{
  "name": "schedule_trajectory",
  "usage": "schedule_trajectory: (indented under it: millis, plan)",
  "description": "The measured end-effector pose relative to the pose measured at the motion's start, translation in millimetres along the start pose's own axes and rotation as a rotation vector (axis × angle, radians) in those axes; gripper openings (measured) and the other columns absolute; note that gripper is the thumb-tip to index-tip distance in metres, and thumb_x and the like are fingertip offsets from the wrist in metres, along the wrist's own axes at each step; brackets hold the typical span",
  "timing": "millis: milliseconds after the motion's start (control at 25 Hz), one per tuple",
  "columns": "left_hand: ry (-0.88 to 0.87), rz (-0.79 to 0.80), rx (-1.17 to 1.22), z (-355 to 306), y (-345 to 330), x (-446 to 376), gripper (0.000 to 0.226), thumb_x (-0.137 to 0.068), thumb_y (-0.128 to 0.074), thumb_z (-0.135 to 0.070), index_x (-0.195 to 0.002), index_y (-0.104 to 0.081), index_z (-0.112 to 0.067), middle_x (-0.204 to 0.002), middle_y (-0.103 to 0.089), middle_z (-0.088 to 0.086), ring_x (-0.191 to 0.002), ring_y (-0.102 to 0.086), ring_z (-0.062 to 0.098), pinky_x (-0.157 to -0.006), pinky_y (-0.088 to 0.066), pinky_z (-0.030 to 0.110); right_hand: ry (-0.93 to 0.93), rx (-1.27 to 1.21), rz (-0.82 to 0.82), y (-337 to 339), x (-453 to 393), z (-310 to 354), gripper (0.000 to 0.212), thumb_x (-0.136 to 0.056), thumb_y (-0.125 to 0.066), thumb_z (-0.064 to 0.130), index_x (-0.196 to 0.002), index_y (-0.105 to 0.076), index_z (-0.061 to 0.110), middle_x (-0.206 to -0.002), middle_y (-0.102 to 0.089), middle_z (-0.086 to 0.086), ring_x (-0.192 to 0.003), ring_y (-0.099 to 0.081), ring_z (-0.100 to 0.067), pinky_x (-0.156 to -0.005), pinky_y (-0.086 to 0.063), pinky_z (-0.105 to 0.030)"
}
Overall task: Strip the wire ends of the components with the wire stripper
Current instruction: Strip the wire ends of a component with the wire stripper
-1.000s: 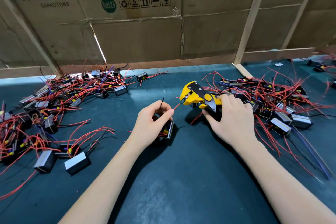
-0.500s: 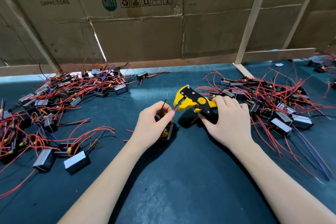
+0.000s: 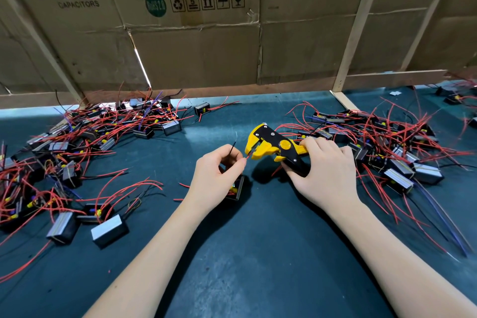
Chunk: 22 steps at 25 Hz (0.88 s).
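Note:
My right hand (image 3: 322,170) grips the handles of a yellow and black wire stripper (image 3: 271,146), jaws pointing left. My left hand (image 3: 216,175) pinches a short red wire end (image 3: 248,157) between thumb and forefinger; its tip sits at the stripper's jaws. A thin black wire (image 3: 233,146) sticks up from the same hand. The wires belong to a small black component (image 3: 237,188) lying on the mat, mostly hidden under my left hand.
A heap of black components with red wires (image 3: 77,152) covers the left of the dark green mat (image 3: 258,253); another heap (image 3: 387,147) lies right of the stripper. Two components (image 3: 108,230) sit near my left forearm. Cardboard sheets (image 3: 196,54) on wooden strips wall the back.
The stripper has moved left and down towards my left hand, its jaws now meeting the red wire end. My left hand stayed nearly still.

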State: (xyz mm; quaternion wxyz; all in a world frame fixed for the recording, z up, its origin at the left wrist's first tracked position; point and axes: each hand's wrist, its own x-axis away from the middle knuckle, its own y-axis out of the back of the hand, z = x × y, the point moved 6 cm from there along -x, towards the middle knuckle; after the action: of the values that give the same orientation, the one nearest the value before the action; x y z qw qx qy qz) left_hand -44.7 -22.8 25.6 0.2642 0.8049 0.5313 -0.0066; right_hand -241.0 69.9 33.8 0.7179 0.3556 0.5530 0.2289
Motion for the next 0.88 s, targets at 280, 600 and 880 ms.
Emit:
schedule_trajectory:
  millis: [280, 600, 880]
  plan:
    - [-0.035, 0.020, -0.029, -1.8, -0.9, 0.3, 0.017, -0.089, -0.064, -0.017, -0.074, -0.060, -0.021, -0.070, -0.063, 0.001, -0.059, -0.048, 0.005, -0.056, -0.039, 0.014, 0.002, -0.022, 0.059, 0.4, -2.9, 0.2, 0.036, -0.071, -0.077, 0.049, -0.079, -0.063, 0.018, -0.071, -0.064, -0.001, -0.071, -0.063, -0.031, -0.066, -0.038, -0.034]
    - [-0.030, 0.045, -0.053, -3.0, -1.9, 1.9, 0.016, -0.088, -0.066, -0.014, -0.074, -0.061, -0.017, -0.063, -0.057, -0.014, -0.058, -0.047, 0.003, -0.059, -0.040, 0.017, -0.005, 0.095, 0.125, -3.5, -1.3, 1.2, 0.036, -0.072, -0.070, 0.060, -0.077, -0.066, 0.025, -0.069, -0.066, 0.002, -0.074, -0.067, -0.026, -0.056, -0.028, -0.026]
    - [-0.033, 0.074, -0.042, -5.8, -1.4, 2.7, 0.015, -0.090, -0.066, -0.015, -0.075, -0.062, -0.016, -0.064, -0.059, -0.009, -0.054, -0.046, 0.002, -0.056, -0.041, 0.016, 0.002, 0.110, 0.009, -0.2, 0.6, -0.4, 0.049, -0.065, -0.078, 0.053, -0.092, -0.066, 0.013, -0.082, -0.066, -0.005, -0.080, -0.062, -0.032, -0.069, -0.041, -0.037]
